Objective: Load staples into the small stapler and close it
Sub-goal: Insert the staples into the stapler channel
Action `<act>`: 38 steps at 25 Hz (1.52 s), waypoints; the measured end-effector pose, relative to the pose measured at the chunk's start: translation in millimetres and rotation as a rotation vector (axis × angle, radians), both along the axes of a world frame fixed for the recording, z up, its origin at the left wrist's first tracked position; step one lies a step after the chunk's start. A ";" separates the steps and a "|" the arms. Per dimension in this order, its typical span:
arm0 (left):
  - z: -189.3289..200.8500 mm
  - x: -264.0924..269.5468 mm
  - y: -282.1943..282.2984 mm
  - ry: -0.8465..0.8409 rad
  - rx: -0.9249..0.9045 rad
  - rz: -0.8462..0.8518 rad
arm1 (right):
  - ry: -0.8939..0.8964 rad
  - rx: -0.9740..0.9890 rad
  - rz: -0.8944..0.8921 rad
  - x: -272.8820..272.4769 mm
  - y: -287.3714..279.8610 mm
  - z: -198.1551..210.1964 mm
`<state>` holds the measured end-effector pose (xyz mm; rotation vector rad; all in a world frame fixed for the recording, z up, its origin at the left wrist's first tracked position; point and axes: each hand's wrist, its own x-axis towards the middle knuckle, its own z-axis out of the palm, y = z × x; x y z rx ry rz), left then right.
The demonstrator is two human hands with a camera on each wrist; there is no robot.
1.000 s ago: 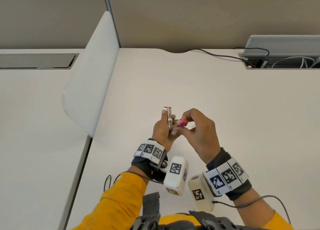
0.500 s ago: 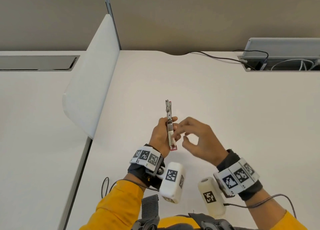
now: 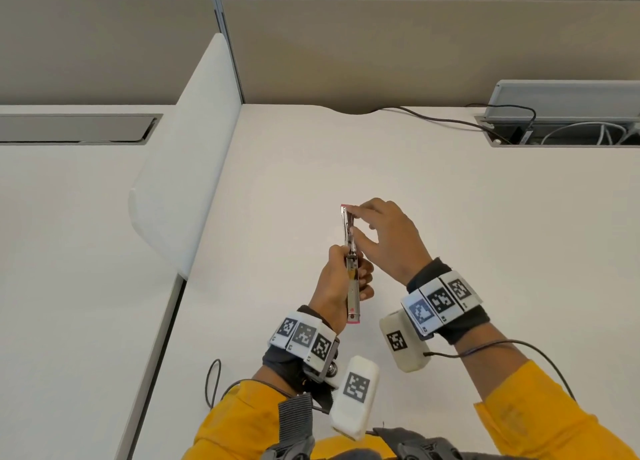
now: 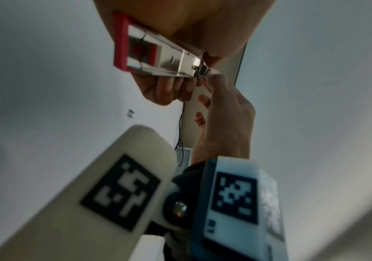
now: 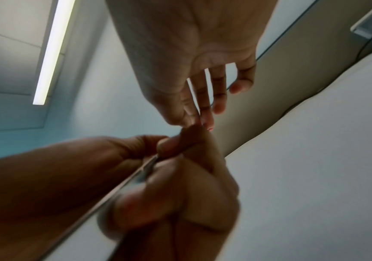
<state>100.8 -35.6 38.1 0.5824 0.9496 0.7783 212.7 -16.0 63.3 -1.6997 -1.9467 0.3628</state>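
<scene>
Clearly a light, rigid little thing: small stapler (image 3: 352, 265), chrome channel with pink plastic ends, swung fully open into one long strip and held above the white desk (image 3: 450, 217) at centre frame in the head view. Stiff along its length, yet hinged in the middle, so likely to flop or snap shut if gripped only at one end. Polished metal, probably slick under dry skin; thin edges, better pinched across the flat sides than along the rails. Best hold, judged from this: one hand near the hinge, the other at the far tip.

Left hand (image 3: 337, 283), low centre of the head view, fingers curled round the lower half of the strip, thumb on one side and fingertips on the other, pink end cap poking out below the palm. Same grasp in the left wrist view, stapler (image 4: 156, 53) at upper centre with the pink end nearest the lens.

Right hand (image 3: 388, 241), just right of the strip, index finger and thumb touching the upper half near the pink tip, remaining fingers spread and relaxed. Whether truly pinching or only steadying: cannot tell, right wrist view too blurred.

One loose staple piece (image 4: 131, 113) lying on the desk, left of centre in the left wrist view, well apart from both hands.
</scene>
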 end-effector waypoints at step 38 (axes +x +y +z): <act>-30.1 -11.1 1.2 -0.065 -0.109 -0.029 | 0.337 -0.343 -0.337 43.1 -4.9 -57.0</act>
